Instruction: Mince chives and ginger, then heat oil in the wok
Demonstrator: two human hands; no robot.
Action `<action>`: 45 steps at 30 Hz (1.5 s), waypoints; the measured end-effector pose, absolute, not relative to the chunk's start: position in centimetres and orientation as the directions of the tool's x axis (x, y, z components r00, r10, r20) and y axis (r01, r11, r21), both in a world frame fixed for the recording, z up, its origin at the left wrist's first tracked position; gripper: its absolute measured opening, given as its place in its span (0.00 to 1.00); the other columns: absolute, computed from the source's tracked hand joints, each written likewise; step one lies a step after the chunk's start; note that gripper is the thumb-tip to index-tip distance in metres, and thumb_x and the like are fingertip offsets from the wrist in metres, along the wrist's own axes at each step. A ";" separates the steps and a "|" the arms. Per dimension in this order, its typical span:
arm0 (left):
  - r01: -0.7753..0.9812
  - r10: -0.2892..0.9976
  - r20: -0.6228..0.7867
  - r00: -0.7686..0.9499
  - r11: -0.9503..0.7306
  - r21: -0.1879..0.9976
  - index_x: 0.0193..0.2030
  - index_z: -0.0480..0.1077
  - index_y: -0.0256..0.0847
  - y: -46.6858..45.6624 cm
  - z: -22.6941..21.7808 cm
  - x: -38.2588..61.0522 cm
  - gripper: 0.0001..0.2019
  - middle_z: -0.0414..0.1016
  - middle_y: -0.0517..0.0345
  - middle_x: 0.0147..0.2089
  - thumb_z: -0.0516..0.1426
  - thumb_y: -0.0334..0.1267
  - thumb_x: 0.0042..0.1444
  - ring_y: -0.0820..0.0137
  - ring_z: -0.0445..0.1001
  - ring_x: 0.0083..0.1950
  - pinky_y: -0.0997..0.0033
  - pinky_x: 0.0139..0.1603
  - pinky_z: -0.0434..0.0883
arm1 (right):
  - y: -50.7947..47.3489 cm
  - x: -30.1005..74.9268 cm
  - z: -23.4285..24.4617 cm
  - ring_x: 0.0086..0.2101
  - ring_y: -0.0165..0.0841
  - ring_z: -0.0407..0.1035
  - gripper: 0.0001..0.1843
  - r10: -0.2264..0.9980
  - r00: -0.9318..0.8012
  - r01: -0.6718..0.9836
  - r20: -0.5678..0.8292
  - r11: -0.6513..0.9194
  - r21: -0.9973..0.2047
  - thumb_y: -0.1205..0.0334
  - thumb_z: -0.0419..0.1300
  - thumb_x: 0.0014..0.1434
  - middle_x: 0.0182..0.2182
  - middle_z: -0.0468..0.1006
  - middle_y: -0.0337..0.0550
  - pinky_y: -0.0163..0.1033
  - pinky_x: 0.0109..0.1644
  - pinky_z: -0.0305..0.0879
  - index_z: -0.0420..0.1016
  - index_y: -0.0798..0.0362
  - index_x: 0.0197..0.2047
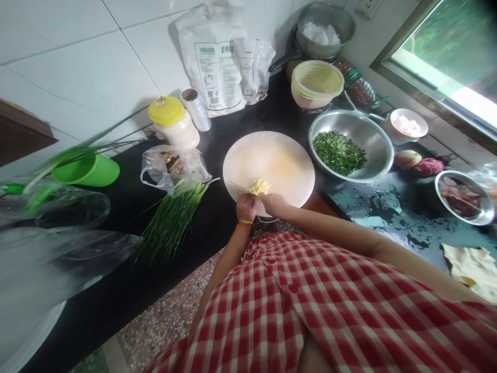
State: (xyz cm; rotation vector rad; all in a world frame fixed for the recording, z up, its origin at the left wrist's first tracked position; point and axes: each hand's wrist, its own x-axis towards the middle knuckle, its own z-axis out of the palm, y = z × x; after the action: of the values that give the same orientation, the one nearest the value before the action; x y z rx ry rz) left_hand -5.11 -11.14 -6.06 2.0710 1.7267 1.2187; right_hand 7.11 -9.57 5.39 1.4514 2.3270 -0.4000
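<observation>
On the round white cutting board (267,155) lies a small heap of finely chopped pale yellow bits (261,186), close to the near edge. My right hand (274,204) is closed on a knife (241,186), whose blade shows only as a thin line pointing left across the board. Beside it, at the board's near left edge, my left hand (246,207) has its fingers curled in against the blade. What those fingers hold, if anything, is hidden. The knife's handle is covered by my right hand.
Right of the board stands a steel bowl (378,147) of chopped greens. Chives (171,223) and a plastic bag (153,173) with brown root pieces lie left. Behind are a yellow-lidded jar (178,132) and a colander (316,80). A metal bowl (488,210) of meat stands far right.
</observation>
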 end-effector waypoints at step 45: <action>0.842 0.919 0.394 -0.019 -0.198 0.502 0.32 0.72 0.40 -11.4 -5.0 -6.5 0.08 0.71 0.49 0.31 0.52 0.35 0.56 0.62 0.67 0.38 0.63 0.40 0.60 | -9.5 6.4 5.5 0.42 0.39 0.70 0.20 0.788 -0.410 0.899 -0.459 0.433 -0.061 0.73 0.48 0.56 0.41 0.75 0.53 0.38 0.41 0.64 0.62 0.55 0.52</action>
State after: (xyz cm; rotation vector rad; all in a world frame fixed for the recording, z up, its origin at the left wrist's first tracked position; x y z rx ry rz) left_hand -6.50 -11.35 -5.04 2.1158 1.9117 1.0126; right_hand 6.41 -9.48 5.51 1.4396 2.3287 -0.4259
